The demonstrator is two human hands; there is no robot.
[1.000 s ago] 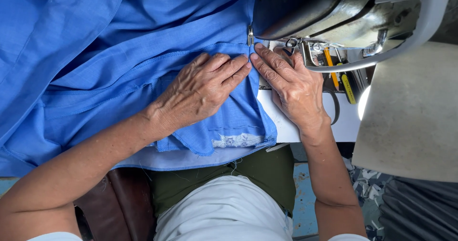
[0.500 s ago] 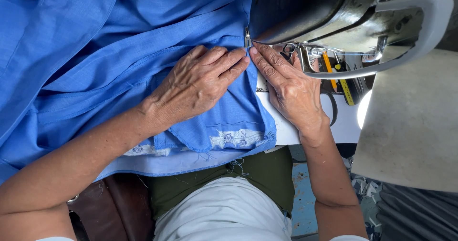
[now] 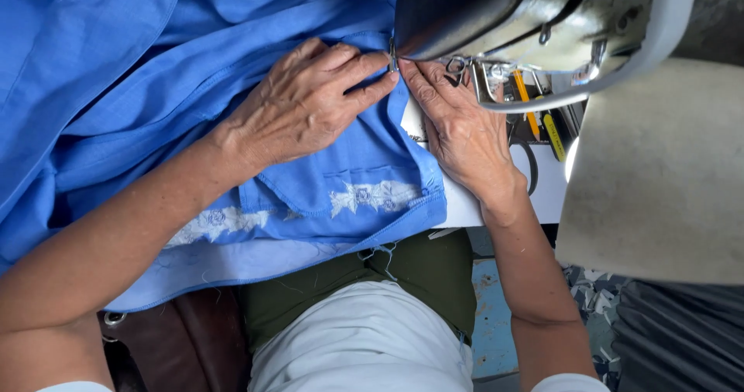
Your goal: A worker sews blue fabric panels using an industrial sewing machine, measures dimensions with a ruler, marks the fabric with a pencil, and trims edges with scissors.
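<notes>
While you sit at the sewing machine, the blue cloth lies spread over the white bench and over your lap, and its edge is pushed right under the dark head of the machine, where the needle must be; the needle itself I cannot see well. I judge that the seam is in the middle of its way: a stitched line already shows in the cloth to the left of your hands, and the white embroidered trim near the hem looks finished, but a long part of the cloth hangs loose on the left and loose threads hang at the hem, so more sewing and trimming seem to remain. Your left hand lies flat on the cloth, palm down, with the fingers stretched toward the presser foot; they press the cloth and do not grip anything. Your right hand rests beside it, also palm down, its fingers extended and close together, the tips touching the folded edge just before the foot. Both wrists are low, and the forearms come in from the lower corners.
</notes>
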